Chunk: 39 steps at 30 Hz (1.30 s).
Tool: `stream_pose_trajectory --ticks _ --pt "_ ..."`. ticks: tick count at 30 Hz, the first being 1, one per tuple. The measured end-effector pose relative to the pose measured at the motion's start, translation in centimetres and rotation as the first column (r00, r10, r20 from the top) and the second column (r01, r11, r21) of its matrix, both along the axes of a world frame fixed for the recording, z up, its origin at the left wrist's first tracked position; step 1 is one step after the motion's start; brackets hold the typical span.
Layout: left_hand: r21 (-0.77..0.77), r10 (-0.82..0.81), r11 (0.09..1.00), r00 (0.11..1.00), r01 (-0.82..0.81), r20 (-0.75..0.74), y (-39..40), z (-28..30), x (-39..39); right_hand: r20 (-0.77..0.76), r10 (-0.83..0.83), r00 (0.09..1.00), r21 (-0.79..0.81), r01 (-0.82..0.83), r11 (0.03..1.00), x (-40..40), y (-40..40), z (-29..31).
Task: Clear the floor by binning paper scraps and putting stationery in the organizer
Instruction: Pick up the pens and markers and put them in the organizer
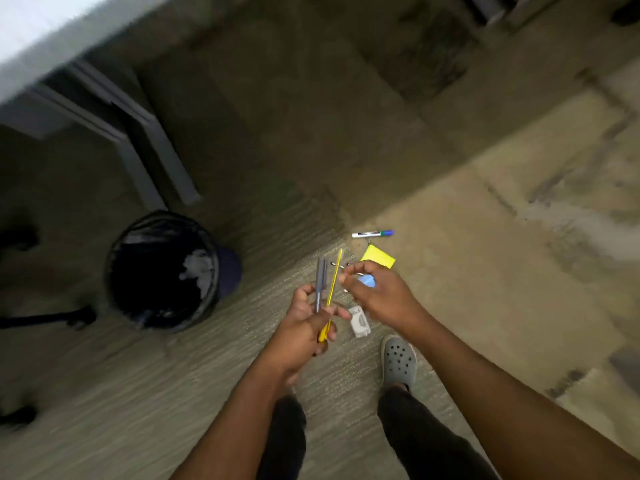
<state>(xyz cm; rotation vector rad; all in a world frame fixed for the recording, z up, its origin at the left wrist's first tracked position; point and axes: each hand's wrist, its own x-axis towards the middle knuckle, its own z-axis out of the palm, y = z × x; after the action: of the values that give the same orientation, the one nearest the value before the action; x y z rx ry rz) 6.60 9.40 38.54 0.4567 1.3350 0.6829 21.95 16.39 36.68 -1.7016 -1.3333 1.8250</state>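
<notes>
Standing. Left hand (pixel 304 327) bunches pen (pixel 320 284) and cutter (pixel 331 289) for the organizer; right hand (pixel 375 292) pinches something blue, marker (pixel 372 233) beyond on the floor.

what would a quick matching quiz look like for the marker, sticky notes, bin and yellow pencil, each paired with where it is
Things:
1. marker
2. sticky notes
3. bin
4. yellow pencil

Places:
A. held in the left hand
B. standing on the carpet by the table leg
C. lying on the floor farthest from the person
D. lying on the floor just beyond the right hand

Pairs: 1-C, 2-D, 3-B, 4-A
</notes>
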Motion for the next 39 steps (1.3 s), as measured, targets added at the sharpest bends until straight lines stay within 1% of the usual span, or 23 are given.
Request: stream_pose_trajectory --ticks 3,4,6,8,10,13,14,16,17,18,21,24,26,28,31,35,37,39 --pt "0.031 -0.076 0.997 0.997 0.075 0.018 1.4 8.4 -0.5 -0.196 -0.153 0.969 -0.127 0.129 0.983 -0.6 1.4 9.0" --pt "0.048 -0.084 0.995 0.996 0.082 0.029 1.7 10.9 -0.5 -0.244 -0.193 0.95 -0.136 0.164 0.977 -0.5 1.9 11.5" --pt "0.091 -0.042 0.995 0.999 0.041 0.012 2.0 15.2 -0.8 -0.316 -0.214 0.924 -0.103 0.191 0.976 -0.3 2.6 15.9" --pt "0.102 0.077 0.992 0.995 -0.07 -0.063 2.1 18.8 -1.1 -0.368 -0.199 0.908 -0.053 0.193 0.98 -0.2 2.7 19.6" --pt "0.086 0.241 0.969 0.963 -0.232 -0.119 2.3 21.9 -1.5 -0.406 -0.195 0.893 0.013 0.219 0.976 -0.2 2.4 22.5" --pt "0.084 0.453 0.89 0.889 -0.447 -0.068 2.4 25.6 -1.3 -0.433 -0.223 0.873 0.084 0.285 0.955 -0.4 1.6 26.1" --pt "0.09 0.524 0.85 0.851 -0.519 -0.042 2.4 26.7 -1.1 -0.445 -0.235 0.864 0.091 0.305 0.948 -0.5 1.4 27.1" --pt "0.08 0.671 0.738 0.741 -0.67 0.012 2.4 28.8 -0.6 -0.473 -0.254 0.843 0.088 0.333 0.939 -0.4 1.1 29.0" --pt "0.068 0.718 0.691 0.695 -0.719 0.045 2.6 29.7 -0.3 -0.486 -0.26 0.835 0.081 0.339 0.937 -0.4 1.1 29.8" --pt "0.061 0.738 0.667 0.67 -0.742 0.078 2.7 30.6 0.1 -0.495 -0.258 0.829 0.077 0.338 0.938 -0.3 1.2 30.6" --pt "0.068 0.721 0.676 0.678 -0.734 0.143 3.3 32.7 1.4 -0.517 -0.198 0.833 0.118 0.298 0.947 -0.3 1.6 32.4" --pt "0.083 0.708 0.678 0.679 -0.73 0.196 4.5 34.0 2.7 -0.487 -0.099 0.868 0.233 0.239 0.943 -0.9 2.3 33.6" --pt "0.096 0.722 0.648 0.649 -0.756 0.239 5.5 35.0 3.0 -0.471 -0.007 0.882 0.307 0.171 0.936 -1.8 2.8 34.3" --pt "0.092 0.743 0.607 0.605 -0.789 0.285 6.6 35.8 2.5 -0.473 0.106 0.874 0.377 0.092 0.922 -3.0 3.4 35.0" --pt "0.094 0.781 0.565 0.568 -0.82 0.258 8.5 36.1 0.3 -0.424 0.234 0.875 0.475 -0.005 0.88 -5.0 4.7 35.8" --pt "0.097 0.804 0.531 0.537 -0.842 0.256 11.6 35.4 -4.5 -0.305 0.342 0.889 0.473 -0.17 0.864 -8.1 7.7 36.6" --pt "0.119 0.805 0.532 0.544 -0.838 0.236 13.4 34.7 -7.3 -0.274 0.33 0.903 0.409 -0.201 0.89 -10.0 9.7 36.9" --pt "0.137 0.791 0.555 0.571 -0.821 0.22 15.1 34.1 -10.2 -0.235 0.292 0.927 0.32 -0.21 0.924 -12.2 12.1 37.1"
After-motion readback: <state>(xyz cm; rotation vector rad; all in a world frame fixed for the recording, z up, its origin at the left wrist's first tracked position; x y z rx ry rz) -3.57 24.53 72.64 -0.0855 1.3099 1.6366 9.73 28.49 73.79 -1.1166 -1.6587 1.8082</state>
